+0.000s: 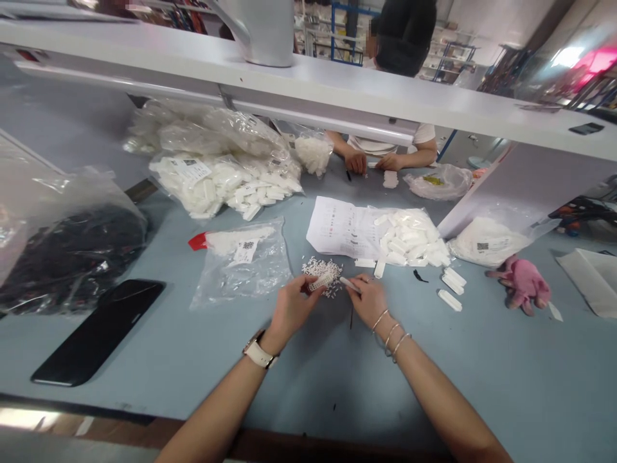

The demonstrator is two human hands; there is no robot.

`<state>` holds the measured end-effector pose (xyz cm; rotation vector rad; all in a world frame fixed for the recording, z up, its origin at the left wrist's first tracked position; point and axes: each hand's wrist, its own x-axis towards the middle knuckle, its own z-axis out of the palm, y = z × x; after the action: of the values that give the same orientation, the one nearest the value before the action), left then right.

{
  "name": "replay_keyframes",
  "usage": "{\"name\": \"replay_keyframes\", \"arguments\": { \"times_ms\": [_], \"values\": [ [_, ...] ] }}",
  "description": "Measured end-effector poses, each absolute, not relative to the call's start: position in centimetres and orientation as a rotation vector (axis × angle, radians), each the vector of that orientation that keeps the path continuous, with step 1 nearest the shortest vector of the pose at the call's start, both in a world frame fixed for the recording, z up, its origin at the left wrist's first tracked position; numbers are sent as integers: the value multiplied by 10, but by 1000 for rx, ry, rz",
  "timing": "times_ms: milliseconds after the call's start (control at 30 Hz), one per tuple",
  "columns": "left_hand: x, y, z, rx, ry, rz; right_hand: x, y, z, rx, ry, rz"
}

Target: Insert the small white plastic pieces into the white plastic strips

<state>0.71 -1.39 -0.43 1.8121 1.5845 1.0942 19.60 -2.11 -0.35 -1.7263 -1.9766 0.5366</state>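
Note:
Between the thumb and fingers of my left hand [295, 302] is a small white plastic strip with a row of holes or slots [319, 281]. Just to its right, my right hand [369, 301] pinches a slim white stick-like piece [348, 283], its tip pointing toward the strip. The two pieces look apart. Under and behind both hands lies a loose pile of tiny white parts [331, 267]. Flat white pieces [379, 268] rest just beyond my right hand, beside a heap of white plastic parts [409, 238] on a clear bag.
A printed sheet [337, 225] lies behind the pile. Left are a clear bag with a label [245, 257], a black tray-like object [99, 334] and bulging bags of white parts [216, 180]. A pink glove [523, 283] lies right. Across the table, a co-worker's hands [357, 161] handle small parts.

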Motion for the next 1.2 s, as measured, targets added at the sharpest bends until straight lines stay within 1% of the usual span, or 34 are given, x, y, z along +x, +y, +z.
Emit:
{"name": "replay_keyframes", "arguments": {
  "times_ms": [167, 333, 467, 567, 667, 767, 1000, 1200],
  "values": [
    [9, -15, 1, 1803, 1584, 1080, 186, -25, -5, -1767, -2153, 498],
    [9, -15, -2, 1824, 1567, 1036, 188, -21, -7, -1779, -2057, 542],
    [10, -14, -8, 1861, 1575, 999, 195, -18, -6, -1684, -1755, 703],
    [11, -14, -10, 1898, 1554, 928, 196, -18, -3, -1523, -1534, 871],
    [13, -17, -8, 1923, 1487, 852, 194, -19, -1, -1379, -1434, 999],
    [15, -19, -5, 1967, 1436, 821, 193, -20, 0, -1328, -1422, 1059],
    [16, -22, -5, 2079, 1407, 821, 191, -22, 1, -1368, -1508, 1064],
    [16, -23, -10, 2216, 1371, 846, 189, -25, 2, -1438, -1593, 947]
  ]
}}
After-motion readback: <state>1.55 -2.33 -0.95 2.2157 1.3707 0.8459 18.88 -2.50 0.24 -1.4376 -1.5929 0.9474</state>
